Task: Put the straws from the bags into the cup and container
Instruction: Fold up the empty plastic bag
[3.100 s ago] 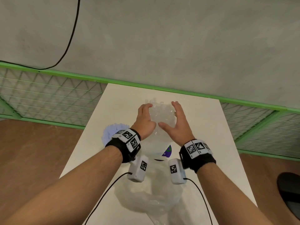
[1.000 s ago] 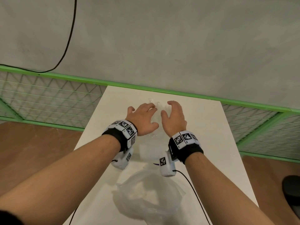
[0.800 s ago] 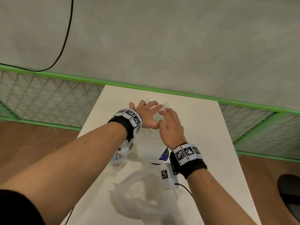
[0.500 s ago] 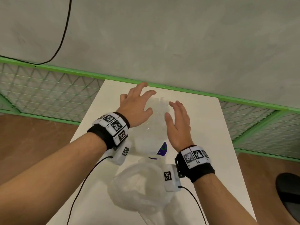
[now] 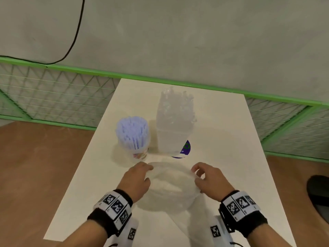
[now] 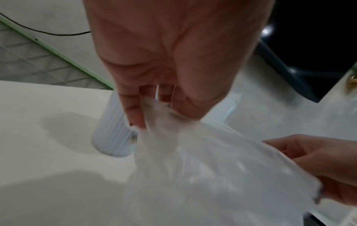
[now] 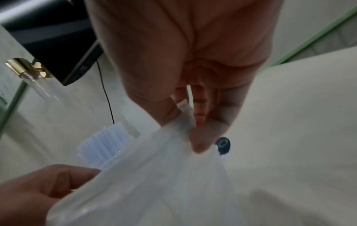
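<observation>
A clear plastic bag (image 5: 169, 191) lies on the white table (image 5: 222, 139) near me. My left hand (image 5: 137, 179) pinches its left edge and my right hand (image 5: 206, 177) pinches its right edge; both grips show in the wrist views on the bag (image 6: 203, 160) (image 7: 154, 175). Behind the bag stands a tall clear container (image 5: 175, 125) packed with clear straws and bearing a purple label. To its left a cup (image 5: 132, 136) holds a tight bundle of pale blue straws, which also shows as the cup (image 6: 112, 130) and its straws (image 7: 104, 142).
A green mesh fence (image 5: 53, 97) runs behind and beside the table, with a grey wall and a black cable (image 5: 74, 38) above it. Brown floor lies on both sides. A dark object (image 5: 318, 191) sits at the right edge.
Both hands have left the top of the clear straws in the container and come back toward me. Each now pinches an edge of the bag on the table.
</observation>
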{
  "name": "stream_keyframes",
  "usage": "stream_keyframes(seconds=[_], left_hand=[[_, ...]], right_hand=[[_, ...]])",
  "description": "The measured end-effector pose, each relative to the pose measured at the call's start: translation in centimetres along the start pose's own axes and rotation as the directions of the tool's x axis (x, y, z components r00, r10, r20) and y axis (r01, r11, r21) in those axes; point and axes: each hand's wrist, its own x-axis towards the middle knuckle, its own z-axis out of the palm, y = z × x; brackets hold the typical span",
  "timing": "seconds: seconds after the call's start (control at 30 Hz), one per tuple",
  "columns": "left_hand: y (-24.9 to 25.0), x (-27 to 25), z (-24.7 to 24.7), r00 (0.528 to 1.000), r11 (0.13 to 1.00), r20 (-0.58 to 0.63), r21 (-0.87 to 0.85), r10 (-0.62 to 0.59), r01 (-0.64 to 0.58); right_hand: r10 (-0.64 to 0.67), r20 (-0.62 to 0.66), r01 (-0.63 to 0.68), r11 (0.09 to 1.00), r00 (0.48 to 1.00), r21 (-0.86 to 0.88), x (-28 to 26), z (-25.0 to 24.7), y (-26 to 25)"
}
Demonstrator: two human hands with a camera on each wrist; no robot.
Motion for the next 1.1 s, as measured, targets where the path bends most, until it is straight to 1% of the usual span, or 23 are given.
stream_keyframes(seconds=[0.07,0.13,0.17,0.23,0.27,0.3,0.37,0.43,0.47,0.5,0.53,0.57,0.6,0.63,0.67,0.73,0.77,0.87,0.93,1.0,1.03,1.07,1.1], left_hand=[[-0.2,0.1,-0.8,0.994,0.997,-0.1,-0.058,0.048,-0.054],[0.0,-0.5,-2.1,0.979,0.99,-0.157,-0.027,0.133,-0.139],[0.3,-0.9,-2.8,0.958,0.978,-0.199,0.02,0.208,-0.208],[1.2,-1.9,-4.2,0.883,0.923,-0.269,0.136,0.384,-0.36],[2.0,-2.5,-4.9,0.859,0.883,-0.214,0.185,0.465,-0.432],[2.9,-3.0,-5.5,0.859,0.854,-0.112,0.229,0.5,-0.467],[4.2,-3.2,-5.9,0.869,0.825,0.03,0.3,0.494,-0.48],[4.7,-3.1,-6.6,0.857,0.841,-0.034,0.214,0.514,-0.497],[4.4,-2.9,-7.1,0.846,0.856,-0.128,0.104,0.517,-0.507],[4.0,-2.8,-7.6,0.84,0.86,-0.22,-0.002,0.497,-0.51],[3.6,-2.8,-8.3,0.843,0.859,-0.283,-0.106,0.457,-0.501],[3.1,-2.7,-8.9,0.855,0.846,-0.313,-0.215,0.414,-0.489],[2.8,-2.8,-9.5,0.871,0.827,-0.314,-0.309,0.378,-0.47],[2.6,-2.9,-10.0,0.885,0.807,-0.307,-0.38,0.352,-0.452],[2.6,-2.9,-10.4,0.889,0.786,-0.311,-0.427,0.336,-0.447],[2.6,-2.8,-10.8,0.887,0.755,-0.34,-0.478,0.312,-0.449],[2.6,-2.7,-11.0,0.885,0.753,-0.351,-0.48,0.306,-0.451],[2.4,-2.6,-12.1,0.869,0.767,-0.365,-0.431,0.334,-0.475],[2.0,-2.5,-12.8,0.868,0.736,-0.373,-0.475,0.329,-0.483],[2.2,-2.5,-13.2,0.884,0.691,-0.372,-0.56,0.283,-0.457],[2.6,-2.6,-13.2,0.89,0.661,-0.377,-0.604,0.256,-0.446],[3.2,-2.6,-13.0,0.899,0.624,-0.373,-0.652,0.231,-0.431],[3.7,-2.6,-12.8,0.914,0.569,-0.342,-0.716,0.219,-0.404]], right_hand=[[-0.026,-0.161,0.007,0.993,0.987,-0.12,-0.2,-0.3,-1.0],[-0.043,-0.265,-0.025,0.969,0.963,-0.246,-0.8,-0.9,-2.7],[-0.045,-0.304,-0.035,0.967,0.952,-0.254,-1.1,-1.2,-3.5],[-0.056,-0.367,-0.016,0.982,0.928,-0.189,-1.6,-1.7,-5.4],[-0.064,-0.387,0.014,0.991,0.92,-0.131,-2.0,-1.9,-6.4],[-0.073,-0.389,0.048,0.996,0.918,-0.074,-2.4,-2.0,-7.6],[-0.116,-0.337,0.151,0.985,0.934,0.079,-3.3,-2.2,-9.8],[-0.181,-0.265,0.267,0.903,0.947,0.337,-4.3,-2.6,-11.4],[-0.2,-0.302,0.317,0.854,0.932,0.413,-4.7,-2.9,-11.6],[-0.177,-0.398,0.352,0.835,0.9,0.424,-4.8,-3.2,-11.0],[-0.119,-0.513,0.351,0.855,0.85,0.383,-4.8,-3.4,-10.0],[-0.043,-0.601,0.3,0.893,0.798,0.335,-4.9,-3.5,-8.6],[0.026,-0.622,0.224,0.92,0.783,0.32,-5.2,-3.5,-7.4],[0.076,-0.572,0.166,0.918,0.817,0.359,-5.5,-3.2,-6.5],[0.098,-0.477,0.149,0.879,0.873,0.453,-5.8,-2.8,-5.7],[0.092,-0.275,0.132,0.706,0.957,0.696,-6.1,-2.1,-5.2],[0.077,-0.238,0.13,0.657,0.968,0.743,-6.1,-2.1,-5.1],[0.076,-0.363,0.172,0.779,0.929,0.603,-5.9,-3.7,-4.2],[0.168,-0.464,0.15,0.806,0.87,0.573,-5.7,-6.0,-3.2],[0.299,-0.55,0.19,0.725,0.779,0.663,-6.0,-8.3,-2.5],[0.341,-0.54,0.243,0.626,0.77,0.741,-6.2,-8.8,-2.5],[0.338,-0.484,0.28,0.503,0.807,0.818,-6.5,-8.8,-2.4],[0.29,-0.406,0.281,0.39,0.866,0.877,-6.5,-8.3,-2.0]])
